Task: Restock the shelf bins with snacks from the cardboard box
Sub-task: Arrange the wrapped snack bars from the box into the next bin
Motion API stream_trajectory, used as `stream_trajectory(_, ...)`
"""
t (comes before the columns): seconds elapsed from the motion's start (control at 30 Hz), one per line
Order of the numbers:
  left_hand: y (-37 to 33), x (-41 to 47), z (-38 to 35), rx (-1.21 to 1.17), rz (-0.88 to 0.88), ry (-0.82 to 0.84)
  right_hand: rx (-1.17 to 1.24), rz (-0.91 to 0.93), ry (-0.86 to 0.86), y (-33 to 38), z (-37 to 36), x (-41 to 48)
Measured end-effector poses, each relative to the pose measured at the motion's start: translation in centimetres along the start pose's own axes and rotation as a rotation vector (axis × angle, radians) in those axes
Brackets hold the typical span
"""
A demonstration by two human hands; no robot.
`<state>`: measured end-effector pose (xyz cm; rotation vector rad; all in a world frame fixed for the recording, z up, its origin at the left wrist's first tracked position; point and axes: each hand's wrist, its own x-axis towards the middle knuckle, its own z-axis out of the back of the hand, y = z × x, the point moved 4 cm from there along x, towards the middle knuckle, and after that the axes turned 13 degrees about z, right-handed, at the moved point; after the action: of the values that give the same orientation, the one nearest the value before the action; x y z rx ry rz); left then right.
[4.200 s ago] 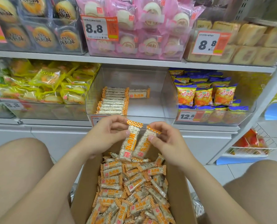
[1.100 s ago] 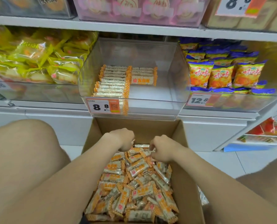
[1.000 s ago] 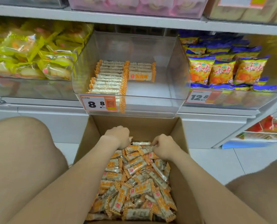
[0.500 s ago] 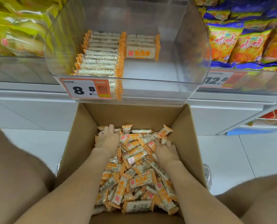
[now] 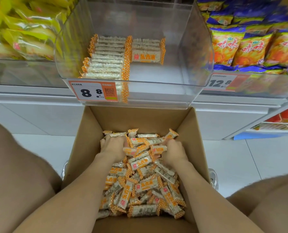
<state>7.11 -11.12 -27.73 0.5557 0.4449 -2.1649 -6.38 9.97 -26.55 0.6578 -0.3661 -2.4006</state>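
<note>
**Both hands dug into the snack box**

Far left on the shelf: yellow snack bags (image 5: 22,36) in their own bin, blurred. Below, a bare knee (image 5: 13,165) at the frame's left edge.

Center: clear bin (image 5: 136,91) w/ an 8.8 price tag (image 5: 93,91) on its front lip. Inside, neat rows of snack bars (image 5: 109,59) fill the left part & a short stack sits back-center; right part of the bin floor is bare.

Just below the bin, cardboard box (image 5: 140,120) stands open on the floor between the knees, holding a loose heap of the same orange-and-white bars (image 5: 140,182).

Left hand (image 5: 113,146) is knuckles-up at the far end of the heap, fingers curled down into the bars, closing on a bunch. Right hand (image 5: 174,152) same, just right of it, fingers bent around bars; a few bars sit between the two hands.

Right on the shelf: orange-and-blue chip bags (image 5: 250,47) above a 12.8 tag (image 5: 221,82).
</note>
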Motion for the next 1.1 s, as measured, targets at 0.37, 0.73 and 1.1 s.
stream_trajectory(0.37,-3.3,-6.6,10.4,-0.17,-0.208,-0.042,0.18,0.438,-0.054,6.9,9.4,-4.7)
stream_trajectory(0.73,-3.7,-16.6,19.2,-0.498,-0.371,0.28,0.553,0.693,-0.193,12.6,17.3,-10.6)
stream_trajectory(1.1,-4.6,-18.5,20.6,-0.97,-0.476,0.196,0.706,0.666,-0.459,13.4,20.5,-12.9)
